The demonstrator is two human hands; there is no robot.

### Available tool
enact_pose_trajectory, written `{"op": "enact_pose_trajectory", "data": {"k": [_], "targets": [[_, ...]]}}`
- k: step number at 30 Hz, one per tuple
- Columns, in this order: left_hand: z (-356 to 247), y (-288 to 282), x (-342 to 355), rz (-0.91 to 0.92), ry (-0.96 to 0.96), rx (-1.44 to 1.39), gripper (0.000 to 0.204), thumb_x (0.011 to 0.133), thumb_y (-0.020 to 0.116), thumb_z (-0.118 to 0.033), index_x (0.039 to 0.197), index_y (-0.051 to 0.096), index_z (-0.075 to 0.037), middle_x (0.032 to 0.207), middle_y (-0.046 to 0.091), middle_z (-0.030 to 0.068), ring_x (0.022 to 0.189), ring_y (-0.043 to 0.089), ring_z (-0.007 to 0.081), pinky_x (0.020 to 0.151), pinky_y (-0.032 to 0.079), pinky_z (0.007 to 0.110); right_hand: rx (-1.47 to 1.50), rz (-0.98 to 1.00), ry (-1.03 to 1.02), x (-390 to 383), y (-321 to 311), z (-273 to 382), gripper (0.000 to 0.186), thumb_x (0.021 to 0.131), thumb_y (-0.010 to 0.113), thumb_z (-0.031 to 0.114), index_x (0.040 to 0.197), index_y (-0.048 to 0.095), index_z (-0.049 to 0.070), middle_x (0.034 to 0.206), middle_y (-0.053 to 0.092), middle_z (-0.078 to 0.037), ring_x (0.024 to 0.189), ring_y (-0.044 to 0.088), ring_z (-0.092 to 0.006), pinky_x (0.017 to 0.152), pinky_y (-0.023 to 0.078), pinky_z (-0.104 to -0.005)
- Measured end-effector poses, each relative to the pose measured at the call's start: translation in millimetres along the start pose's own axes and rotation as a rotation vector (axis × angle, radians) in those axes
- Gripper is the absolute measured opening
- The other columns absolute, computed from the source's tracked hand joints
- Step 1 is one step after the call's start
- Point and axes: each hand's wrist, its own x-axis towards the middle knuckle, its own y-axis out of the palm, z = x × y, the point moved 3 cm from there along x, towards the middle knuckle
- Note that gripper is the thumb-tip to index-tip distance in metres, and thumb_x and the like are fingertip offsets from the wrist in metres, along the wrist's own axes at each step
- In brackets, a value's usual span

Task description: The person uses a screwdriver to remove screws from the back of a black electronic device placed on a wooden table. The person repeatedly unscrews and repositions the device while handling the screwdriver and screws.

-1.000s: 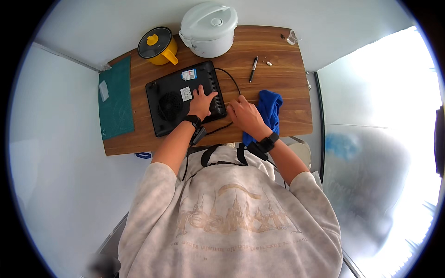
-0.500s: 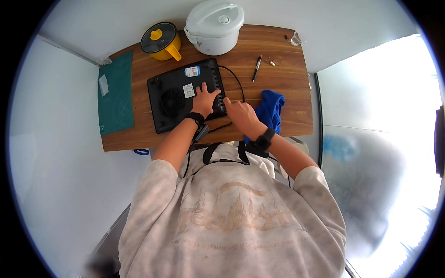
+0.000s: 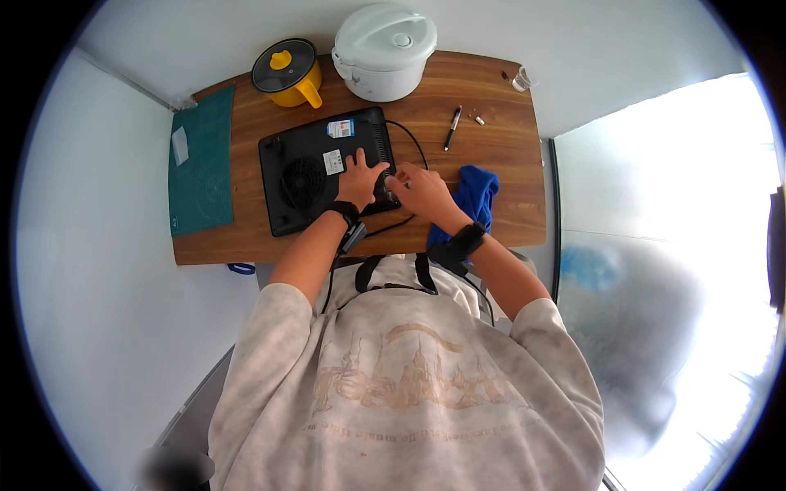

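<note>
Near the worktop's [image 3: 508,139] centre, one black appliance [image 3: 303,147] lies underside up, the left hand [image 3: 357,182] on it, fingers spread; at three o'clock the right hand [image 3: 422,192] bunches its fingers, on what I cannot tell. Snagging the one cable [image 3: 393,227] could skew it. Around: one pot [image 3: 282,69] at eleven, one cooker [image 3: 389,80] at one.

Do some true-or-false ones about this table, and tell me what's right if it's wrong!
1. The left hand rests on the black appliance. True.
2. The pen lies on the green mat. False: it lies on the brown tabletop.
3. The blue cloth is right of the black appliance. True.
4. The white pot has its lid off. False: its lid is on.
5. The yellow pot stands left of the white pot. True.
</note>
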Motion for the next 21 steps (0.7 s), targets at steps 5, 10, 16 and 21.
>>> {"op": "enact_pose_trajectory", "data": {"k": [5, 10, 16, 21], "targets": [[1, 1, 0, -0.007, 0.003, 0.007, 0.097, 0.057, 0.091, -0.004, 0.140, 0.051, -0.034, 0.150, 0.028, 0.0233, 0.130, 0.040, 0.0454, 0.091, 0.057, 0.044, 0.000, 0.087, 0.173, 4, -3, -8, 0.035, 0.093, 0.061, 0.036, 0.090, 0.065, 0.002, 0.076, 0.069, -0.021, 0.073, 0.069, -0.0385, 0.068, 0.054, -0.0460], [5, 5, 0, -0.026, 0.005, -0.003, 0.097, 0.057, 0.090, -0.005, 0.140, 0.051, -0.035, 0.152, 0.028, 0.0226, 0.131, 0.041, 0.0445, 0.093, 0.056, 0.043, -0.401, 0.017, 0.094, 0, -7, 1, 0.032, 0.091, 0.062, 0.033, 0.091, 0.061, 0.001, 0.074, 0.068, -0.023, 0.073, 0.068, -0.0416, 0.067, 0.054, -0.0486], [5, 5, 1, -0.005, 0.008, 0.008, 0.093, 0.062, 0.090, -0.007, 0.141, 0.050, -0.035, 0.154, 0.027, 0.0227, 0.135, 0.038, 0.0467, 0.091, 0.057, 0.045, -0.310, -0.004, -0.133, -1, -11, 5, 0.034, 0.086, 0.069, 0.024, 0.107, 0.050, 0.004, 0.073, 0.067, -0.021, 0.071, 0.065, -0.0457, 0.065, 0.052, -0.0525], [8, 9, -2, -0.023, 0.022, 0.021, 0.093, 0.064, 0.090, -0.008, 0.143, 0.049, -0.035, 0.155, 0.027, 0.0222, 0.136, 0.037, 0.0471, 0.091, 0.057, 0.047, -0.320, -0.116, -0.310, -11, -3, -2, 0.033, 0.085, 0.069, 0.021, 0.107, 0.050, 0.007, 0.073, 0.068, -0.019, 0.073, 0.067, -0.0427, 0.065, 0.054, -0.0487]]}}
